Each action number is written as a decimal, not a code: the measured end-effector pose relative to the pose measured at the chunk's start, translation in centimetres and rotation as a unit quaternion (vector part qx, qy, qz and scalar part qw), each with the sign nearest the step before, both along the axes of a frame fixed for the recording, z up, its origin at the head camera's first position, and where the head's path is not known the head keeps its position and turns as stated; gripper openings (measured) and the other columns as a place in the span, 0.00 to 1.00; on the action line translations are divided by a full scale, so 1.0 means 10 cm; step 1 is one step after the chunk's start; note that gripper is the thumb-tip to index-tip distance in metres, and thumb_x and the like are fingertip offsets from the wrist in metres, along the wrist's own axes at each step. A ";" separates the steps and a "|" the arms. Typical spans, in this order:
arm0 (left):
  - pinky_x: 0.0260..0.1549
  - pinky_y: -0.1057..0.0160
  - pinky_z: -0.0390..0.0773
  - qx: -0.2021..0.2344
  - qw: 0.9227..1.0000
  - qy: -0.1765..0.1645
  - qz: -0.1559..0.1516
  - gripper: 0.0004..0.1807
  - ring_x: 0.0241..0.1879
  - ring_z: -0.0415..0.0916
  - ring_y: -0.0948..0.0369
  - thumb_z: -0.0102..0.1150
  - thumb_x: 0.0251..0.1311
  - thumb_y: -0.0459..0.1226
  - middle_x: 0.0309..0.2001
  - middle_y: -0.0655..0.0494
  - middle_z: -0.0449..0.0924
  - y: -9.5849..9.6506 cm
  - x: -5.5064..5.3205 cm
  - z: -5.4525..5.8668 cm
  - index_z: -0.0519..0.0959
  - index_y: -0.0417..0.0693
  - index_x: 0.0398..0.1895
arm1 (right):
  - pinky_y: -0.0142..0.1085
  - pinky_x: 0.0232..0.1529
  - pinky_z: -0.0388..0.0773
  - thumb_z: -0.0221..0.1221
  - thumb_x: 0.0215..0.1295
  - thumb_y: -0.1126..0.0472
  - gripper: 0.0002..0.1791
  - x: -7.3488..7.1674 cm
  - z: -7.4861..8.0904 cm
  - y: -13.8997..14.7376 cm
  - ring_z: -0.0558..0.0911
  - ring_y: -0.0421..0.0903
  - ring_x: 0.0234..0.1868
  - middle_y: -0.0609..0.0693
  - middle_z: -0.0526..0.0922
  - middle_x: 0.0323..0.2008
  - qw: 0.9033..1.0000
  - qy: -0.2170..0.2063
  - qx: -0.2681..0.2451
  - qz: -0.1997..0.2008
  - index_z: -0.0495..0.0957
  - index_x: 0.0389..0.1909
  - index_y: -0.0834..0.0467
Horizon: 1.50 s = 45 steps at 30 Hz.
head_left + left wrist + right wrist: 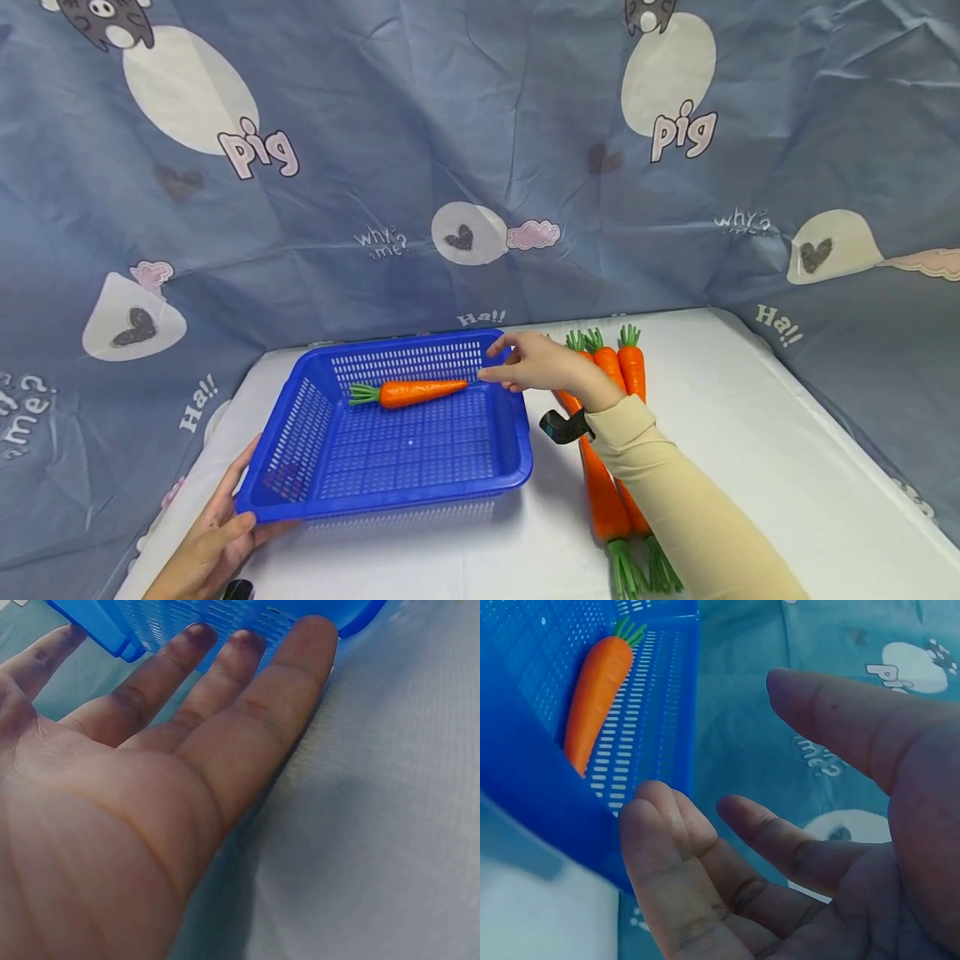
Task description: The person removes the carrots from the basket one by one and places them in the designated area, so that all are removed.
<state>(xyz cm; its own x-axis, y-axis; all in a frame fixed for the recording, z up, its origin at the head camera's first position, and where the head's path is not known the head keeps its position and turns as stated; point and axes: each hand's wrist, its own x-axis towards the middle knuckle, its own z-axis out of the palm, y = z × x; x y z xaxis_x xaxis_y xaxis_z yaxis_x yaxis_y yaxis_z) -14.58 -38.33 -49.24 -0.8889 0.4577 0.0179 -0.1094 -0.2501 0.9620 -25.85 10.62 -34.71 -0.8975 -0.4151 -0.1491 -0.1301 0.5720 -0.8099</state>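
A blue plastic basket [405, 454] with slotted walls stands at centre left in the head view, its near edge seeming raised off the table. One orange carrot [423, 392] with a green stem end lies inside along the far wall, tip to the right. My left hand [213, 537] holds the basket's near left corner, thumb at the rim and other fingers along the side and underneath. Over the right rim is my right hand [546, 363], fingers loosely bent and apart. Nothing lies between them in the right wrist view, where the carrot [600, 694] appears beyond the basket wall.
Several more carrots [603, 492] lie to the right of the basket, partly hidden under the right forearm, their green ends pointing both ways. They rest on a white-covered table [750, 400]. A blue-grey printed cloth [480, 150] hangs behind and at both sides.
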 end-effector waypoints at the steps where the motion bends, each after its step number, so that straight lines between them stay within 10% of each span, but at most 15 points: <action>1: 0.64 0.53 0.85 0.002 1.000 0.000 -0.001 0.42 0.70 0.78 0.63 0.36 0.86 0.31 0.75 0.77 0.70 0.00 0.00 0.00 0.37 0.82 0.86 | 0.35 0.42 0.88 0.70 0.73 0.50 0.29 -0.01 0.00 -0.02 0.85 0.44 0.32 0.53 0.85 0.33 1.000 -0.001 0.001 0.001 0.77 0.64 0.64; 9: 0.66 0.54 0.83 0.018 0.999 0.012 -0.025 0.42 0.72 0.77 0.62 0.36 0.86 0.31 0.76 0.75 0.70 -0.02 0.00 0.01 0.36 0.82 0.86 | 0.33 0.41 0.87 0.70 0.72 0.50 0.31 -0.09 -0.04 -0.18 0.85 0.44 0.31 0.52 0.85 0.33 1.000 -0.026 -0.013 0.000 0.75 0.65 0.66; 22: 0.61 0.55 0.87 -0.061 0.996 -0.030 0.056 0.42 0.66 0.81 0.66 0.39 0.86 0.34 0.71 0.81 0.71 0.03 -0.02 0.04 0.34 0.81 0.87 | 0.36 0.45 0.88 0.70 0.72 0.49 0.29 -0.20 -0.09 -0.43 0.84 0.44 0.31 0.50 0.82 0.29 0.999 -0.043 -0.011 0.011 0.76 0.62 0.64; 37: 0.60 0.54 0.87 -0.048 0.998 -0.017 0.045 0.42 0.67 0.81 0.64 0.40 0.86 0.34 0.71 0.80 0.73 0.00 -0.01 -0.01 0.35 0.80 0.87 | 0.30 0.36 0.85 0.69 0.72 0.52 0.30 -0.34 -0.30 -0.86 0.78 0.40 0.27 0.49 0.79 0.25 0.998 -0.066 -0.005 0.024 0.74 0.66 0.66; 45: 0.61 0.54 0.86 -0.048 0.998 -0.008 0.041 0.43 0.68 0.80 0.64 0.43 0.85 0.33 0.73 0.80 0.70 0.01 -0.01 0.00 0.36 0.79 0.87 | 0.41 0.47 0.90 0.70 0.72 0.57 0.29 -0.36 -0.44 -1.04 0.78 0.41 0.27 0.51 0.77 0.25 0.993 -0.109 -0.040 -0.004 0.73 0.65 0.67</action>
